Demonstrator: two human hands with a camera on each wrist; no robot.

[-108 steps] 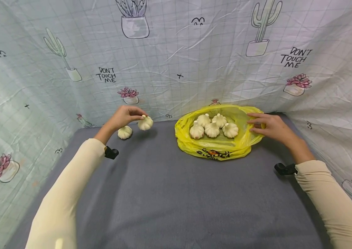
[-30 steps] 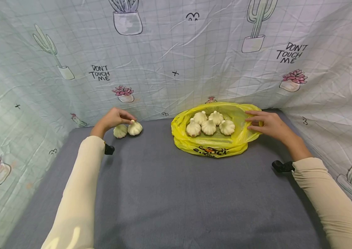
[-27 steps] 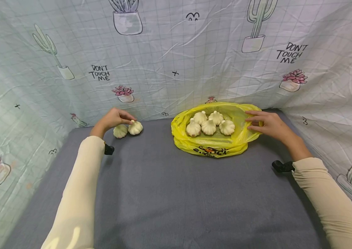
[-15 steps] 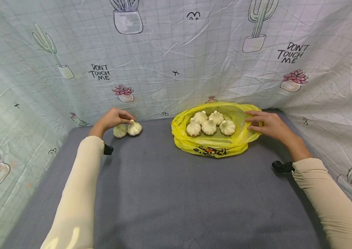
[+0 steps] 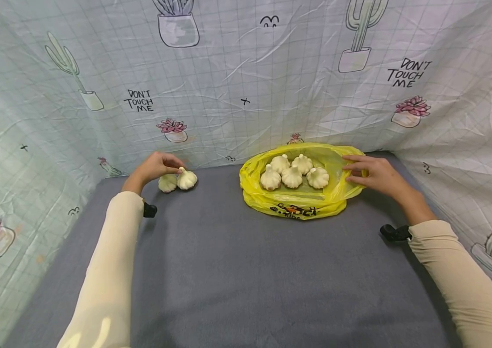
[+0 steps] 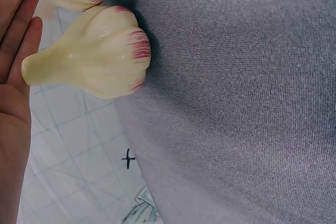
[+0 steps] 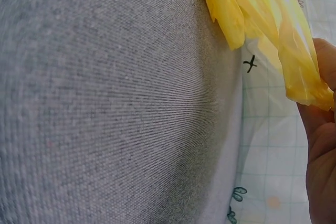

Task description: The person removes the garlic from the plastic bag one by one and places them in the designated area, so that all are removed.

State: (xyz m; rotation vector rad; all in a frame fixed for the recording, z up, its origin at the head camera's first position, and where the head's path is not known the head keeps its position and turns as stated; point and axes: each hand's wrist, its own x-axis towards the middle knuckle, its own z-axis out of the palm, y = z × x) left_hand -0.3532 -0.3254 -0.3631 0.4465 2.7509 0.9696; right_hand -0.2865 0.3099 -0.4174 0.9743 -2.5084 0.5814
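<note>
garlic bulb (image 5: pixel 187 180) | moved left | now just beside second bulb (image 5: pixel 167 184)

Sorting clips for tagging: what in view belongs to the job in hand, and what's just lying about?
Likely the job:
left hand
garlic bulb it pinches
second bulb beside that
yellow bag
five bulbs inside
right hand holding the bag

Just background:
table
printed sheet

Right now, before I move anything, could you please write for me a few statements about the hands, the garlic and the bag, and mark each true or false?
1. The left hand holds a garlic bulb by its stem. True.
2. Five bulbs lie inside the yellow bag. True.
3. The bag is tied closed. False: its mouth is open.
4. The right hand holds a bulb. False: it grips the bag's edge.
5. A second bulb sits beside the held one. True.
</note>
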